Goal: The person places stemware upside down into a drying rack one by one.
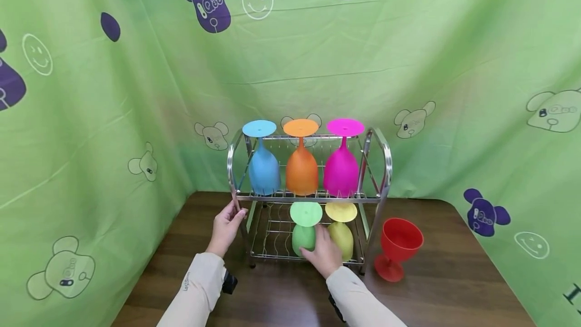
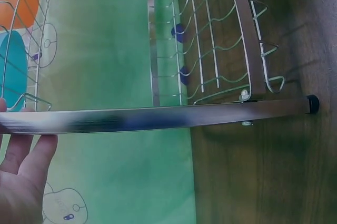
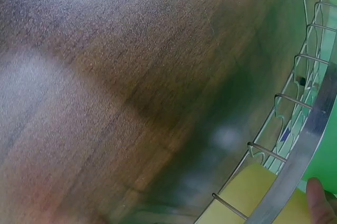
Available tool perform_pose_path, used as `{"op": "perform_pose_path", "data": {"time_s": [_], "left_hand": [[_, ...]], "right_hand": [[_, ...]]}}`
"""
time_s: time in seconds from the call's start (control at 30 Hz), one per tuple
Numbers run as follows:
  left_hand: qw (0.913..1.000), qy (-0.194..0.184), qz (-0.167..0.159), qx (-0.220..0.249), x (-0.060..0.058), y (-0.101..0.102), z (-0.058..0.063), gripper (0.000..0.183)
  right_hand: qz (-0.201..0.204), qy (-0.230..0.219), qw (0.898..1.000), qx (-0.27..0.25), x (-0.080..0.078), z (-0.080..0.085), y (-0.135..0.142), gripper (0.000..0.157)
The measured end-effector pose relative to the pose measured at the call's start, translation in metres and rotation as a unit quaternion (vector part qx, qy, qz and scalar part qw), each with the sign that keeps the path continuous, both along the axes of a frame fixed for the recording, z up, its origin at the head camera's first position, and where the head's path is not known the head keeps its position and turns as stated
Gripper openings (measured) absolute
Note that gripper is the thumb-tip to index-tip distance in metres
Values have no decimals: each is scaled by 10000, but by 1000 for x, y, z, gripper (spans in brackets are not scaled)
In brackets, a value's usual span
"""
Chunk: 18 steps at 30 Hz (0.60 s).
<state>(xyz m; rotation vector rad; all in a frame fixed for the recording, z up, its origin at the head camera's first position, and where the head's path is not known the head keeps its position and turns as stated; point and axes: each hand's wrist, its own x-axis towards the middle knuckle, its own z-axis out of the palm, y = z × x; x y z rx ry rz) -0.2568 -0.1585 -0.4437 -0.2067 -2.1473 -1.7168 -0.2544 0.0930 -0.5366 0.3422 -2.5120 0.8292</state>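
A two-tier metal dish rack [image 1: 313,199] stands on the table. My left hand [image 1: 225,227] holds its left upright post, with fingers lying against the bar in the left wrist view. On the lower tier my right hand [image 1: 325,252] grips an upside-down green goblet [image 1: 303,237], its thumb across the front of the bowl; the other fingers are partly hidden. Just right of that hand a yellow goblet [image 1: 343,238] stands upside down. Upside down along the upper tier are a blue goblet [image 1: 264,171], an orange goblet [image 1: 301,171] and a pink goblet [image 1: 341,171].
An upright red goblet [image 1: 401,240] is on the table to the right of the rack. Green patterned cloth [image 1: 290,54] hangs behind and at both sides. The wooden table [image 1: 445,276] extends in front of the rack.
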Motion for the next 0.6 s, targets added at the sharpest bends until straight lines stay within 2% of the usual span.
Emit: {"op": "perform_pose_path", "data": {"time_s": [0.2,0.43,0.6], "left_hand": [[9999,69,46,-113,0,-2,-2,24],[9997,-144,179,-97,2,0,-3,24],[9996,-147,192,-112,3,1,-5,26]], "right_hand": [[56,-102,9999,37,3,2,-2,76],[98,-306,9994,-114,4,3,-6,77],[43,-457,9985,-286,5,1,-9,77]]}}
